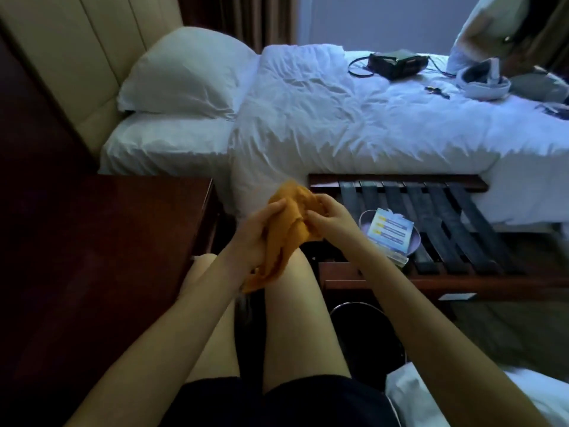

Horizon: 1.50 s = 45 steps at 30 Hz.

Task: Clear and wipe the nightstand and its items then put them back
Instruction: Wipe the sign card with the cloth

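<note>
Both of your hands are on the orange cloth, held up over your knees between the nightstand and the luggage rack. Your left hand has its fingers wrapped round the bunched middle of the cloth, with the loose end hanging down past your wrist. Your right hand pinches the upper fold on the other side. You look to be gathering or refolding it into a pad, though the frame is too blurred to be sure.

As for progress, the clearing seems done. A pale dish with a blue-and-white booklet lying in it sits on the straps of the rack, well apart from the nightstand, and I take these for the nightstand's items. The dark wooden top of the nightstand lies just to your left, within easy reach.

Whether you have wiped anything yet I cannot tell, since the wood shows no damp streaks and the light is dim. By my reckoning most of the work is left: wipe the top, wipe the dish and booklet, then carry them back across. Other belongings on the bed look unrelated.
</note>
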Available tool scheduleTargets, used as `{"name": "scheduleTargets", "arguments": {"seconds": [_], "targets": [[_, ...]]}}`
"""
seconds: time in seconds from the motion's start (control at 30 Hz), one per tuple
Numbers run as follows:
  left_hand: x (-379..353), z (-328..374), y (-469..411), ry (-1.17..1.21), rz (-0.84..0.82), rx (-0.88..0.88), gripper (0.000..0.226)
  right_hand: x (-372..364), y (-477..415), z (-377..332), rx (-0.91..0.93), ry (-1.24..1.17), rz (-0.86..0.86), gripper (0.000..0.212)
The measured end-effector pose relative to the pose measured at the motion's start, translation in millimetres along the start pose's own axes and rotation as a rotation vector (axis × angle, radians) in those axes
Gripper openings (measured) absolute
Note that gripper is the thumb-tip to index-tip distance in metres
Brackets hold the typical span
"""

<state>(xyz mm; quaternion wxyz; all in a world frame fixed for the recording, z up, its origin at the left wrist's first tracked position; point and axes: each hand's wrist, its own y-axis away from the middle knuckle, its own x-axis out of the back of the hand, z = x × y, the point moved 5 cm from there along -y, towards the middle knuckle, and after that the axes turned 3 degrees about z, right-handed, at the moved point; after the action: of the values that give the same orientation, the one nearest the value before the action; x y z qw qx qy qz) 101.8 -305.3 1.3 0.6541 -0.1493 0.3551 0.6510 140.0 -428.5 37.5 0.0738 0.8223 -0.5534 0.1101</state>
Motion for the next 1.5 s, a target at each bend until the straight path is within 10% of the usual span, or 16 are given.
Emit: {"name": "scheduleTargets", "arguments": {"seconds": [0.17, 0.4, 0.57, 0.9, 1.03, 1.23, 1.5], "targets": [[-38.7, -49.7, -57.5, 0.103, -0.014, 0.023, 0.038, 57.8, -10.5, 46.2, -0.039, 0.215, 0.027, 0.021], [-56.5, -107.9, -123.8, 0.294, 0.080, 0.161, 0.027, 161.4, -16.5, 143.8, -0.474, 0.724, 0.534, 0.041], [-55.9, -133.7, -138.3, 0.289, 0.117, 0.247, 0.043, 164.4, -1.5, 208.1, -0.900, 0.414, 0.466, 0.079], [-56.5, -138.6, -132.0, 0.034, 0.199, 0.140, 0.049, 147.9, -2.1, 214.7, -0.834, -0.368, 0.779, 0.029], [-66.7, -120.0, -115.7, -0.166, 0.161, 0.028, 0.043, 154.2, 7.5, 186.6, -0.735, -0.063, 0.822, 0.031], [-61.6, -11.1, -96.4, -0.609, 0.364, -0.605, 0.045, 141.2, 18.3, 115.4, -0.374, 0.092, 0.733, 0.014], [-34.8, 16.7, -64.4, -0.383, 0.358, -0.552, 0.035, 87.2, 12.9, 54.5, -0.188, -0.008, 0.478, 0.011]]}}
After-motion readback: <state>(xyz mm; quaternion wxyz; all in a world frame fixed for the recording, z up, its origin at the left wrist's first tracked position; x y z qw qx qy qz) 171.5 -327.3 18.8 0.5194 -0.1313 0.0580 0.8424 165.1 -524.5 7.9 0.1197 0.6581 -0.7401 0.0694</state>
